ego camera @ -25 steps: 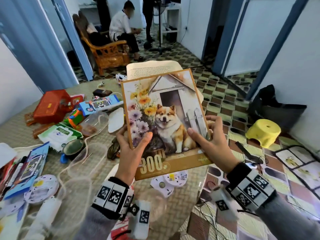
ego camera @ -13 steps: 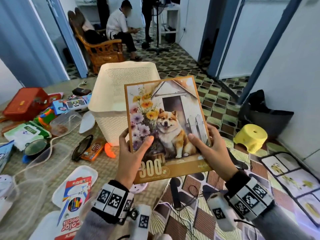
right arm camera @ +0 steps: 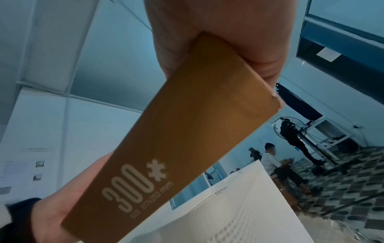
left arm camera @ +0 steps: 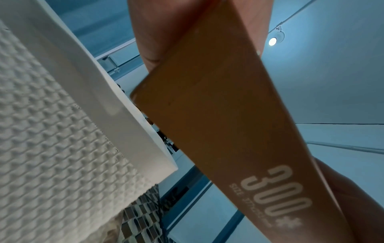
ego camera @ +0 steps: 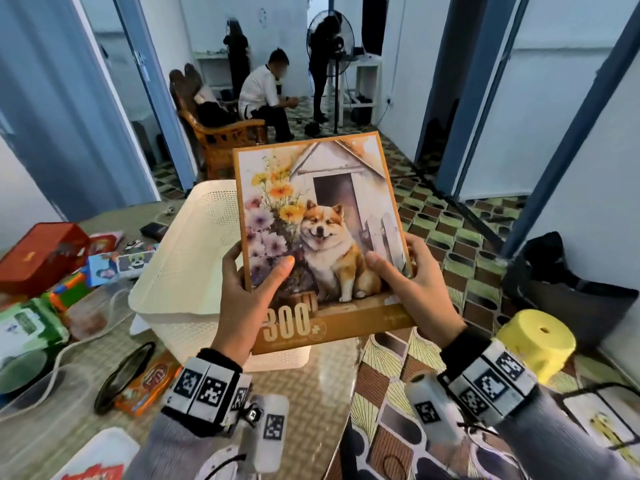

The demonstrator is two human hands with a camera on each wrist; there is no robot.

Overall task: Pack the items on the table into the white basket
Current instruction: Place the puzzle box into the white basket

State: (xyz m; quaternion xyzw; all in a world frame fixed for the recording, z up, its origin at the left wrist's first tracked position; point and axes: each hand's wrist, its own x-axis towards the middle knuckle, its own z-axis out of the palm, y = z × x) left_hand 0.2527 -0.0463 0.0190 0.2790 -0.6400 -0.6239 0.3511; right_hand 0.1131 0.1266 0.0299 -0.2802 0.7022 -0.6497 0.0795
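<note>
Puzzle box (ego camera: 325, 237) first — it has a smiling dog and flowers on the front and a big "300" near the bottom, and I am holding it up in the air with both hands. My left hand (ego camera: 249, 299) grips the near left corner, thumb on the picture and fingers behind. My right hand (ego camera: 412, 289) grips the near right side the same way. My hands are apart, one on each side. The box is tilted up toward me, just beside the white basket (ego camera: 183, 271) and a bit above its rim, over the right edge of the table (ego camera: 311, 382). I cannot see inside the basket, so I cannot tell if anything is packed yet. I think the job is only starting, because lots of things wait on the table to the left — a red box (ego camera: 38, 254), a green pack of wipes (ego camera: 27, 327), an orange packet (ego camera: 152, 382), black glasses (ego camera: 121, 375) and clear plastic tubs (ego camera: 38, 407). Next the puzzle has to go down into the basket, and it looks wide, so it may need to slide in on its edge.
</note>
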